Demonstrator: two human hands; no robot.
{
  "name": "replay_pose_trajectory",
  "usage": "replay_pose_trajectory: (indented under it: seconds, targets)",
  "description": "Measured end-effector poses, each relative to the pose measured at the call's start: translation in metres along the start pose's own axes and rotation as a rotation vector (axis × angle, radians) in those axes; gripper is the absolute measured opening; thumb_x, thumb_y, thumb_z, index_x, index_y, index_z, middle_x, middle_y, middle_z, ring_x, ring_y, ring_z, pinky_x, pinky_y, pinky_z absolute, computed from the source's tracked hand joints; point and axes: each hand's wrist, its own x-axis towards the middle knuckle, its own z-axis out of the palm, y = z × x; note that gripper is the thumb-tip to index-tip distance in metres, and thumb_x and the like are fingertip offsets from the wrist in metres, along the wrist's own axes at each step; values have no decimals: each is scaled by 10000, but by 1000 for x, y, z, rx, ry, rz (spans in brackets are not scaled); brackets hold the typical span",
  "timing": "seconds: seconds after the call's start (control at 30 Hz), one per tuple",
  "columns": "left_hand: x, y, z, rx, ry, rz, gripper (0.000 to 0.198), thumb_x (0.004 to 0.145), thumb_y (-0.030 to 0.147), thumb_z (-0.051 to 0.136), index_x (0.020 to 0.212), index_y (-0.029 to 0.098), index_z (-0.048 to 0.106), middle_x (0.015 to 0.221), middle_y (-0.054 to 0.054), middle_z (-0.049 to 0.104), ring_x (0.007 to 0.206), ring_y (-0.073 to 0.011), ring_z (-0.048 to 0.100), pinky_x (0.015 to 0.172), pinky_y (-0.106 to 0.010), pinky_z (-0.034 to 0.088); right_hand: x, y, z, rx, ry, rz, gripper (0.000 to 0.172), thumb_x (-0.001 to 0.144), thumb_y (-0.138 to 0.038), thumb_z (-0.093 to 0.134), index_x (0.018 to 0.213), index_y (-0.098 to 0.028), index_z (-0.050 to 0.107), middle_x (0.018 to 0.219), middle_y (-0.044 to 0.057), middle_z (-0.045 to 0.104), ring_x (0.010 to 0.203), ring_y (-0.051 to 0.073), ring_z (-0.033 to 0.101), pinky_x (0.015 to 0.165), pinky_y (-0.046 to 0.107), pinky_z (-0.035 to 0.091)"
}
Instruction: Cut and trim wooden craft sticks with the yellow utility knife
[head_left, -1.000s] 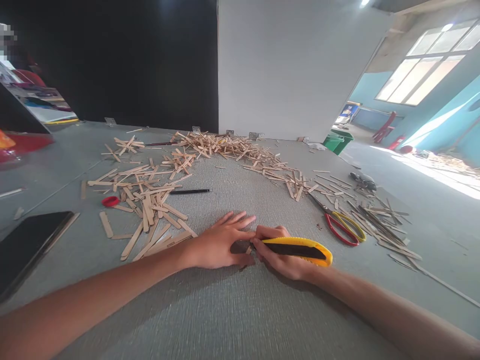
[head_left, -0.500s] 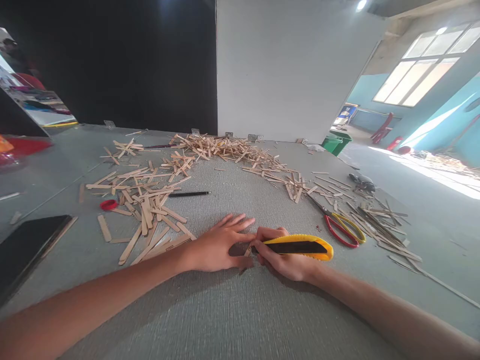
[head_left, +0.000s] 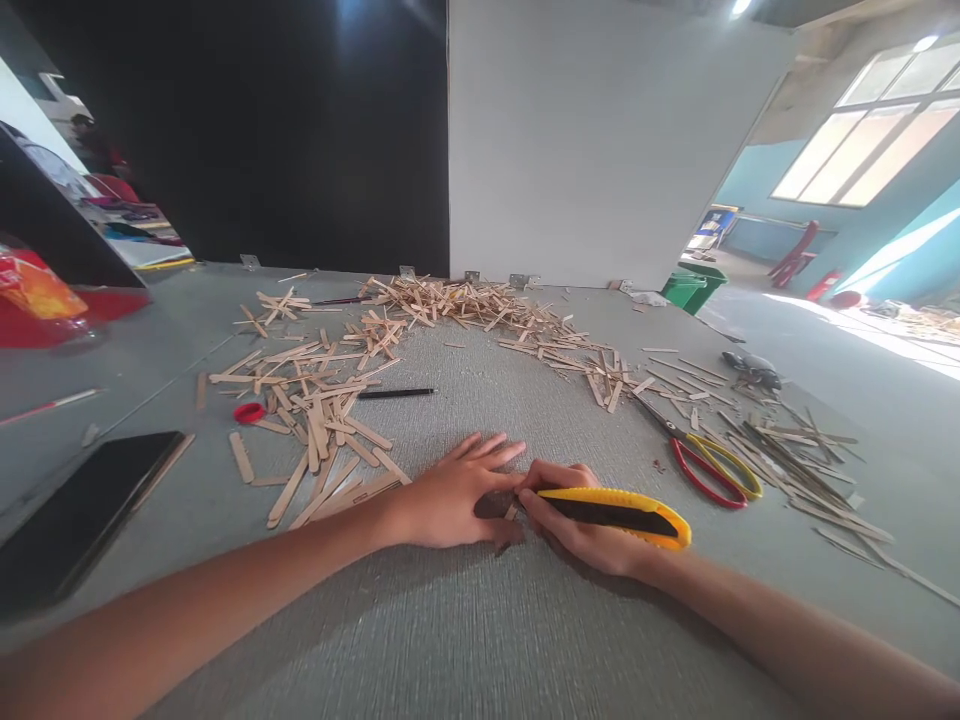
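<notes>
My right hand (head_left: 577,525) is wrapped around a yellow and black utility knife (head_left: 652,517), its tip end hidden by my fingers near the table. Beside it, my left hand (head_left: 457,495) lies with fingers spread on the textured grey tabletop (head_left: 450,640). Between my left thumb and index finger a small piece of wooden stick (head_left: 513,510) shows, close to the knife's front end. How firmly the left fingers press on it I cannot tell.
Popsicle sticks (head_left: 319,420) lie scattered left, with a heap (head_left: 465,300) at the back. Also here are a black pen (head_left: 397,393), a red ring (head_left: 249,413), a phone (head_left: 90,500), scissors with red and yellow handles (head_left: 716,470), and thin wood strips (head_left: 810,455) at the right.
The whole view has shifted left, so everything appears further right. My hands stay together in the same place on the table; the knife's back end dips slightly lower in view.
</notes>
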Motion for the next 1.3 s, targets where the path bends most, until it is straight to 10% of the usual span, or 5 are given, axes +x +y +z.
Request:
replay_pose_trajectory:
  seconds: [1.3]
  targets:
    - [-1,-1,3,0,13,1,630,949,610,702,1527,406,552,1760,-53,199,1633,-354,111,1299,-628,128,-1,2,0,53,-1,-20,318,1061,-403,497,795,-232,535,670,-23,609,593,125,504,630,279,408]
